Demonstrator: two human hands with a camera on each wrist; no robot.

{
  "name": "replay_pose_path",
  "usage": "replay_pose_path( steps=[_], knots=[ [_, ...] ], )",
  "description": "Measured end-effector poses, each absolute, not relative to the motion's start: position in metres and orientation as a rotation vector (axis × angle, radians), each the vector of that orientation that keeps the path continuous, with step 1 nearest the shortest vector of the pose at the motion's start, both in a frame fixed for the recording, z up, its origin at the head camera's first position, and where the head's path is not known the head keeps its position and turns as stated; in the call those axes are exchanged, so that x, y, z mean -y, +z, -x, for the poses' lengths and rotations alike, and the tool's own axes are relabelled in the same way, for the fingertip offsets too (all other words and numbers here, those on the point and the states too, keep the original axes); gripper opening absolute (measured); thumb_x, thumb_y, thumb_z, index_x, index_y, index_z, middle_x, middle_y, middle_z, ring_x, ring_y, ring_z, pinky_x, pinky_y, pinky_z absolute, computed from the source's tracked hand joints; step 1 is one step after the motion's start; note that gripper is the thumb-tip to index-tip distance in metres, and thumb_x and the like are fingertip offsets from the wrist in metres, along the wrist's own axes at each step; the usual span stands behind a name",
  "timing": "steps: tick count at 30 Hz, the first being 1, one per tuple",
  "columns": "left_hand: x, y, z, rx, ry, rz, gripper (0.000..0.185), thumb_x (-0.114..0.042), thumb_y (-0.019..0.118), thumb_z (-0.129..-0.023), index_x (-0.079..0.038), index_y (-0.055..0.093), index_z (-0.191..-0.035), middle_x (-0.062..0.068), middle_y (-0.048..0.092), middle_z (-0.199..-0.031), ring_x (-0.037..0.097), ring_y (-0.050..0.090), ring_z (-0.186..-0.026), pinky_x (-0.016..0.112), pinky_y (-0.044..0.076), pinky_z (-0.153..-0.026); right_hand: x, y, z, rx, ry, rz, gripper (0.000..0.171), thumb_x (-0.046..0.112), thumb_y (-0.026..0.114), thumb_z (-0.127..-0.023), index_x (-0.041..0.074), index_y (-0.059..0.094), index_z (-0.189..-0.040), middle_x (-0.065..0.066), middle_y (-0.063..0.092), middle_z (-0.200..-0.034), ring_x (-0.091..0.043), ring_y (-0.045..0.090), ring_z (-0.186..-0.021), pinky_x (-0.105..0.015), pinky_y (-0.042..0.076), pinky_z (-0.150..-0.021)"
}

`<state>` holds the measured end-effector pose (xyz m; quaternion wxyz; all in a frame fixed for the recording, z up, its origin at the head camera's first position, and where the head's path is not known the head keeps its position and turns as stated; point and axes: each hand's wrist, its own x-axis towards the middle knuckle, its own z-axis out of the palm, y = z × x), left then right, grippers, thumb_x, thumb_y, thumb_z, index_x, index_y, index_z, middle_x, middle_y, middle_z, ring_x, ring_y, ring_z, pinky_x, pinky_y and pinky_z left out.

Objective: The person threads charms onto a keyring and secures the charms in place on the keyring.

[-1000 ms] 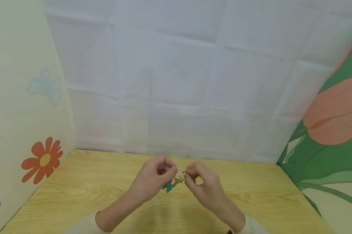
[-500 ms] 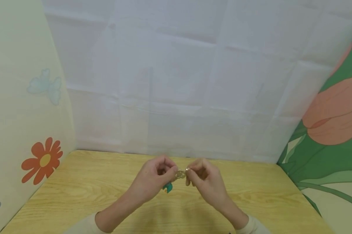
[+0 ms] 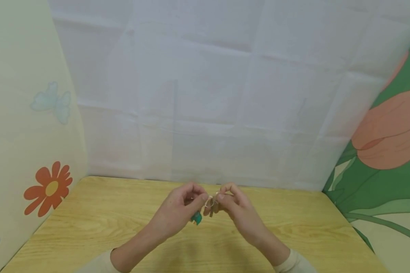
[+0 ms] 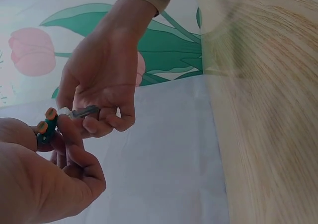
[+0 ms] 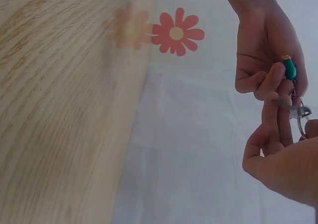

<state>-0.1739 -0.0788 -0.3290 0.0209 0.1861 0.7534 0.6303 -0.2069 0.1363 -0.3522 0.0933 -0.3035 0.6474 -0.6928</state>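
Both hands meet above the middle of the wooden table (image 3: pixel 99 223), working a small key ring (image 3: pixel 209 203). My left hand (image 3: pixel 182 210) pinches the ring, from which a teal charm (image 3: pixel 196 218) with an orange tip hangs. In the right wrist view the charm (image 5: pixel 289 69) sits by the left fingers. My right hand (image 3: pixel 233 206) pinches a metal key (image 4: pixel 84 112) at the ring; that key (image 5: pixel 288 105) also shows in the right wrist view. How the key sits on the ring is hidden by the fingertips.
White creased cloth (image 3: pixel 205 94) forms the back wall. A cream panel with an orange flower (image 3: pixel 48 188) closes the left side, a green panel with a pink tulip (image 3: pixel 389 132) the right. Bare wooden tabletop lies around the hands.
The right hand has moved slightly left and closed in on the ring, its fingers now against the left hand's; the key has turned at the ring. The left hand has stayed put.
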Motion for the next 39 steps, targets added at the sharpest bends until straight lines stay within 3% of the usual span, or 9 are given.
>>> replay_pose_path(
  steps=[6, 12, 19, 27, 30, 39],
  knots=[
    [0.080, -0.330, 0.174, -2.292, 1.982, -0.573, 0.030, -0.038, 0.058, -0.106, -0.009, 0.063, -0.114, 0.015, 0.060, -0.097, 0.027, 0.064, -0.065, 0.030, 0.049, -0.058, -0.137, -0.353, 0.209, -1.942, -2.033, 0.894, 0.015, 0.019, 0.053, -0.108, 0.006, 0.048, -0.104, -0.013, 0.067, -0.090, -0.029, 0.065, -0.086, -0.045, 0.047, -0.089],
    [0.080, -0.331, 0.175, -2.183, 2.031, -0.590, 0.033, -0.034, 0.057, -0.107, -0.003, 0.059, -0.117, 0.018, 0.057, -0.102, 0.036, 0.067, -0.069, 0.036, 0.054, -0.072, -0.139, -0.354, 0.211, -1.963, -2.051, 0.863, 0.012, 0.016, 0.058, -0.106, 0.004, 0.053, -0.105, -0.010, 0.063, -0.089, -0.024, 0.061, -0.086, -0.038, 0.049, -0.086],
    [0.081, -0.332, 0.178, -2.226, 2.011, -0.475, 0.032, -0.038, 0.059, -0.105, -0.008, 0.062, -0.116, 0.015, 0.057, -0.105, 0.026, 0.062, -0.066, 0.030, 0.046, -0.063, -0.142, -0.355, 0.216, -2.061, -2.077, 0.826, 0.019, 0.016, 0.068, -0.100, 0.000, 0.060, -0.107, -0.011, 0.061, -0.088, -0.021, 0.059, -0.079, -0.034, 0.052, -0.079],
    [0.084, -0.335, 0.185, -2.111, 2.034, -0.405, 0.037, -0.039, 0.064, -0.102, -0.006, 0.061, -0.116, 0.006, 0.053, -0.083, 0.019, 0.049, -0.071, 0.032, 0.044, -0.071, -0.146, -0.355, 0.220, -2.094, -2.134, 0.754, 0.027, 0.016, 0.073, -0.097, -0.003, 0.061, -0.111, -0.014, 0.064, -0.090, -0.020, 0.059, -0.077, -0.032, 0.053, -0.075],
    [0.085, -0.336, 0.187, -2.072, 2.040, -0.383, 0.041, -0.041, 0.067, -0.100, -0.004, 0.061, -0.115, 0.004, 0.050, -0.082, 0.019, 0.046, -0.073, 0.033, 0.042, -0.073, -0.147, -0.356, 0.221, -2.084, -2.151, 0.737, 0.031, 0.017, 0.073, -0.096, -0.005, 0.059, -0.114, -0.015, 0.065, -0.094, -0.020, 0.059, -0.076, -0.032, 0.054, -0.074],
    [0.095, -0.347, 0.204, -2.275, 2.005, -0.392, 0.038, -0.042, 0.075, -0.093, -0.010, 0.067, -0.111, 0.009, 0.064, -0.104, 0.029, 0.058, -0.097, 0.039, 0.048, -0.084, -0.149, -0.361, 0.233, -2.159, -2.173, 0.707, 0.029, 0.017, 0.075, -0.095, -0.003, 0.062, -0.111, -0.016, 0.066, -0.093, -0.022, 0.061, -0.076, -0.032, 0.054, -0.072]
  ],
)
